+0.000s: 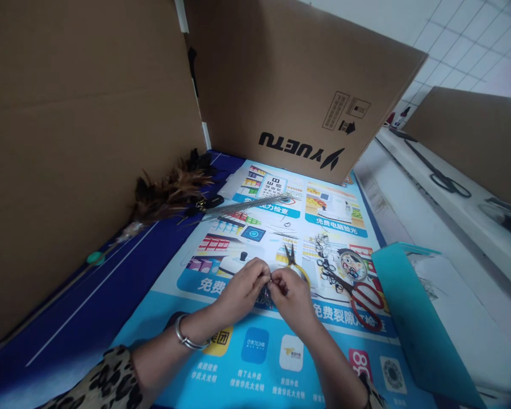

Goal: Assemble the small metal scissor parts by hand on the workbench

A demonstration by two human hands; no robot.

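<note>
My left hand (pixel 247 287) and my right hand (pixel 288 295) meet fingertip to fingertip over the printed mat (pixel 221 375). Both are closed in a pinch on something too small to make out. Beneath the fingers shows a little dark, shiny cluster (pixel 264 297), partly hidden by the hands. Just beyond my right hand lie pliers with yellow handles (pixel 290 254), jaws pointing away and handles partly covered. To the right are small dark and silvery loops (pixel 323 253), a round clear container (pixel 352 265) and red-handled scissors (pixel 365 301).
A bundle of thin metal wires (pixel 255 205) lies beyond my hands. Further left are a black-handled tool (pixel 210 202) and a brown feather duster (pixel 170 184). Cardboard panels (pixel 289 74) rise at the left and back. A teal box (pixel 421 324) stands right, below a ledge with scissors (pixel 445 182).
</note>
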